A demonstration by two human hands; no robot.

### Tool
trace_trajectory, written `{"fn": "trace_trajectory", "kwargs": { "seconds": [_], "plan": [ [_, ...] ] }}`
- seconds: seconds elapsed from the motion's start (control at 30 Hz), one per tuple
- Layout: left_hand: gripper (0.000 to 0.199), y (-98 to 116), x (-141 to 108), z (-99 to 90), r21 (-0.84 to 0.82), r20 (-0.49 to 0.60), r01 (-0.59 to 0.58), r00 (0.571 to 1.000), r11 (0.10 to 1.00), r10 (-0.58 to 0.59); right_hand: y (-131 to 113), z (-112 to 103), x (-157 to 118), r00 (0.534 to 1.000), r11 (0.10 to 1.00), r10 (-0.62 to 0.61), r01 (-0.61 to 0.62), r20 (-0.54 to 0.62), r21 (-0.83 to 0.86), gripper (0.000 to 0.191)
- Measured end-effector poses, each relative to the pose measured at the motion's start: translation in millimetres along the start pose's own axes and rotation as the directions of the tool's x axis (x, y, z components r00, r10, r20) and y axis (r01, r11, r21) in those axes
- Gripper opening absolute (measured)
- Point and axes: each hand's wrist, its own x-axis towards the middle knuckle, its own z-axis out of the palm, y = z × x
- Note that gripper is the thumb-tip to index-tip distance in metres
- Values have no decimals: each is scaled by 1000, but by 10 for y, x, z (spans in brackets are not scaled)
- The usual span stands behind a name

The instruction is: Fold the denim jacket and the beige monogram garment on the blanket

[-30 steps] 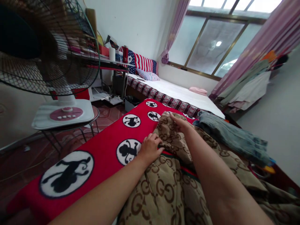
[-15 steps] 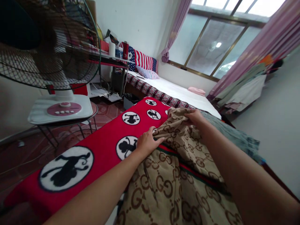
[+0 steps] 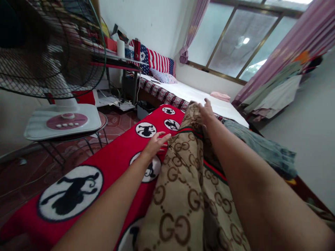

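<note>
Two bare hands work a tan blanket printed with brown interlocking letters, which lies over a red blanket patterned with black-and-white monkey circles. At the far end, the right hand pinches the tan blanket's edge with its fingers, lifting the cloth into a ridge marked by a green-and-red stripe. Flat and released, with fingers spread, the left hand rests on the red blanket just beside the tan fabric's left edge. A pair of folded jeans lies to the right of the arms. To the left, a white and pink electric fan stands on a small round stool, and a bed with a flag-print pillow runs beneath the window.
</note>
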Motion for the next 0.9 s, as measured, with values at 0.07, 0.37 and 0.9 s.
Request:
{"fn": "trace_trajectory", "kwargs": {
  "seconds": [0.07, 0.37, 0.9],
  "plan": [
    [63, -84, 56, 5, 126, -86, -92, 991, 988, 103, 150, 0, -211, 996, 997, 80, -80, 36, 6, 61],
    [45, -316, 144, 33, 486, 99, -367, 925, 793, 367, 295, -563, -1907, 832, 889, -405, 456, 381, -51, 66],
    [52, -295, 123, 91, 224, 75, -411, 911, 884, 405, -531, -1023, -3292, 592, 769, -583, 623, 556, 143, 46]
  ]
}}
